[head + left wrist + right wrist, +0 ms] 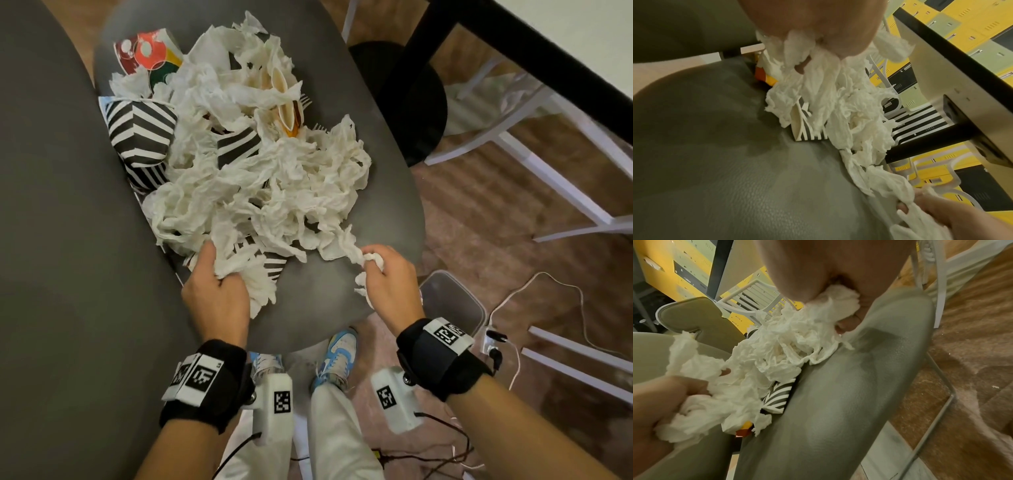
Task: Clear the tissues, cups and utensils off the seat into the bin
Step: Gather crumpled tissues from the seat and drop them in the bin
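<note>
A heap of crumpled white tissues (260, 178) covers the grey seat (318, 294), mixed with black-and-white striped paper cups (140, 132), a red and green patterned cup (147, 54), crushed cream cups (287, 109) and white plastic forks (317, 127). My left hand (214, 284) grips a bunch of tissues (818, 81) at the heap's near edge. My right hand (387, 274) grips another wad of tissue (830, 305) at the heap's near right corner. The bin (452, 301), grey with a clear rim, stands on the floor just right of the seat, partly hidden behind my right hand.
The grey chair back (61, 240) rises at the left. A black table leg and round base (411, 102) stand beyond the seat, with white chair frames (548, 178) at the right. Cables and a plug (493, 346) lie on the floor by the bin.
</note>
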`<state>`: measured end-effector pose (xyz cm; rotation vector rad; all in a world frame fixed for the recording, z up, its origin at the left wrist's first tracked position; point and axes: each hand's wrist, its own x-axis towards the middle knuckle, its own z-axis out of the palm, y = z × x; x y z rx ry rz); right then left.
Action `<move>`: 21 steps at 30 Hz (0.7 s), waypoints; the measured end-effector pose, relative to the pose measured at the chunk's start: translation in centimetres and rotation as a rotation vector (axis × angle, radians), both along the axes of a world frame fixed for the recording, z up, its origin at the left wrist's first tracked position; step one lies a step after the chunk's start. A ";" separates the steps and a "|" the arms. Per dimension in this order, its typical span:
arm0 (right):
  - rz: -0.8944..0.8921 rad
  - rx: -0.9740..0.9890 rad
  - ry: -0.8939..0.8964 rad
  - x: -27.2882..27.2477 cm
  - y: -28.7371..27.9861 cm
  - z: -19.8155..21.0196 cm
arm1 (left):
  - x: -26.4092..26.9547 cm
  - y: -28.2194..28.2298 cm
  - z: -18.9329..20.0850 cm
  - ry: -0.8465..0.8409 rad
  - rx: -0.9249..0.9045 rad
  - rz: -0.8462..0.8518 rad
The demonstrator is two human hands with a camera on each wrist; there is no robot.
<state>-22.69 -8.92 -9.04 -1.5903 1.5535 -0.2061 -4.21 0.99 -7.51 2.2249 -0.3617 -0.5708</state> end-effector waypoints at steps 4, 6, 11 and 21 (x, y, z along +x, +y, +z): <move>0.012 -0.057 0.052 -0.3 0.2 0.1 | -0.5 0.3 0.0 0.049 -0.053 0.080; 0.017 -0.093 0.072 -0.7 0.2 -0.1 | -1.2 0.1 0.5 0.015 -0.044 0.013; -0.058 0.005 -0.008 -1.8 0.4 -0.4 | -2.6 -0.8 1.2 0.105 -0.081 -0.009; -0.061 0.031 -0.007 -5.1 0.5 0.5 | -6.4 -3.0 0.7 0.519 -0.054 -0.237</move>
